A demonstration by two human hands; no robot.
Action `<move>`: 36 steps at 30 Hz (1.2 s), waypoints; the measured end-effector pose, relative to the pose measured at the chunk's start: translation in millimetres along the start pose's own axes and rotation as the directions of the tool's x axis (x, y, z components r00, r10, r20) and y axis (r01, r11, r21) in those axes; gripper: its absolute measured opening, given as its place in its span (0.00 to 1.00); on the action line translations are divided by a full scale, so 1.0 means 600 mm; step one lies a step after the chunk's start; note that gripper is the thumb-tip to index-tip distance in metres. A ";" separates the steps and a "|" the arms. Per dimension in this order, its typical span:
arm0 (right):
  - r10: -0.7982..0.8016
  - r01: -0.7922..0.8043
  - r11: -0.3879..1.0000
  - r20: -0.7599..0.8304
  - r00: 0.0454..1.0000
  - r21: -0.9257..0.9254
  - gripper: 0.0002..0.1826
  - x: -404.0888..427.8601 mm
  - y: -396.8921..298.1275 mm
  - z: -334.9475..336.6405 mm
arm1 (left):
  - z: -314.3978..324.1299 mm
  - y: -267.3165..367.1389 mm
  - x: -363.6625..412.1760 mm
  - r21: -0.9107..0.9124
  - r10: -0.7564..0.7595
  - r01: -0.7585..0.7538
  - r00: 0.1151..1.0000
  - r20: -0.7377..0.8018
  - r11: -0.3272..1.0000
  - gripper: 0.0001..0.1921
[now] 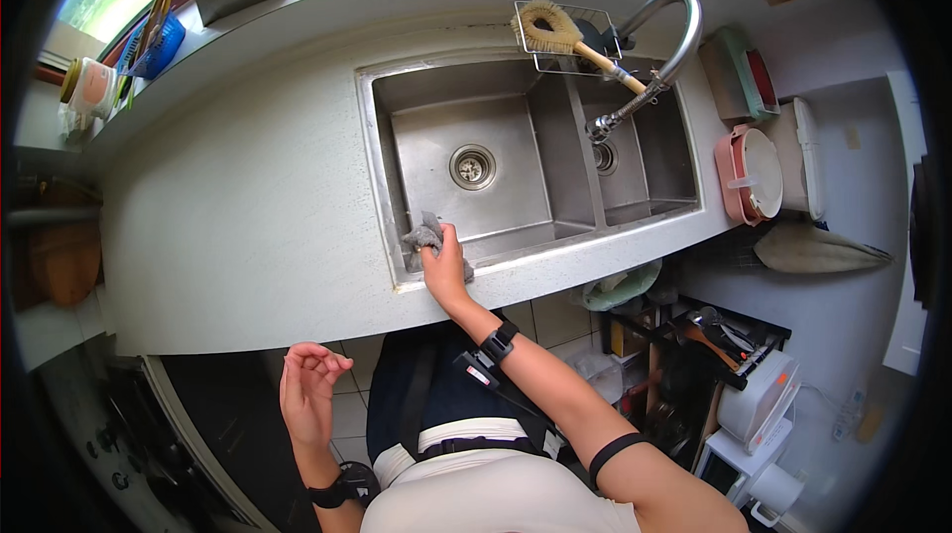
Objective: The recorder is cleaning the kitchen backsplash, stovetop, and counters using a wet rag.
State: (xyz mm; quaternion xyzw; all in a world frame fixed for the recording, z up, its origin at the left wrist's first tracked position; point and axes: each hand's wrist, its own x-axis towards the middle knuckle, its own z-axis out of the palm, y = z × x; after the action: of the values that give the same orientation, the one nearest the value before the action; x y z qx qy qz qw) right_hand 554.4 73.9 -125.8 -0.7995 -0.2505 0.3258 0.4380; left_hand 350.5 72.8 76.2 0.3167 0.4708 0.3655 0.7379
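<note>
My right hand [445, 265] grips a crumpled grey cloth [425, 234] at the near left corner of the stainless steel double sink [476, 116]. Part of the cloth hangs out beside the wrist, over the sink's front rim. Off to the left, my left hand [312, 384] is raised in front of the counter's edge, fingers curled loosely and nothing in it. The sink's larger left basin has a round drain strainer [472, 167]. A chrome gooseneck faucet [688, 27] arches over the smaller right basin, its spray head pointing down.
Behind the sink, a wire rack [602, 20] carries a wooden-handled scrub brush [550, 27]. Pink plastic containers [732, 176] stand at the counter's right end. A pale countertop [245, 213] stretches left. Below are a green bin [625, 287] and a utensil rack [721, 340].
</note>
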 end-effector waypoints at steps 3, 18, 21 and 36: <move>0.065 -0.079 0.949 0.056 0.996 0.306 0.18 0.036 -0.039 0.021 | -0.013 0.004 -0.006 -0.030 0.003 -0.004 1.000 -0.013 1.000 0.20; -0.484 0.652 0.709 0.485 0.728 -0.270 0.34 0.011 -0.035 -0.010 | -0.060 0.004 -0.016 -0.115 0.017 -0.034 0.989 -0.146 0.993 0.20; -0.520 0.681 0.685 0.480 0.707 -0.260 0.35 0.053 -0.044 0.014 | -0.060 -0.004 -0.021 -0.103 -0.001 -0.021 0.979 -0.202 0.994 0.20; -0.720 0.683 0.435 0.228 0.655 -0.587 0.22 0.394 -0.282 0.101 | -0.020 -0.053 -0.072 -0.217 -0.025 -0.082 0.895 -0.446 0.973 0.20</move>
State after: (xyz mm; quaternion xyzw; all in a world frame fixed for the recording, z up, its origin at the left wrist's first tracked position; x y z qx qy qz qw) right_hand 646.8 351.6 -75.4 -0.7281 -0.6395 -0.0113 0.2467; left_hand 334.6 21.2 66.3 0.1438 0.5771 0.4912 0.6364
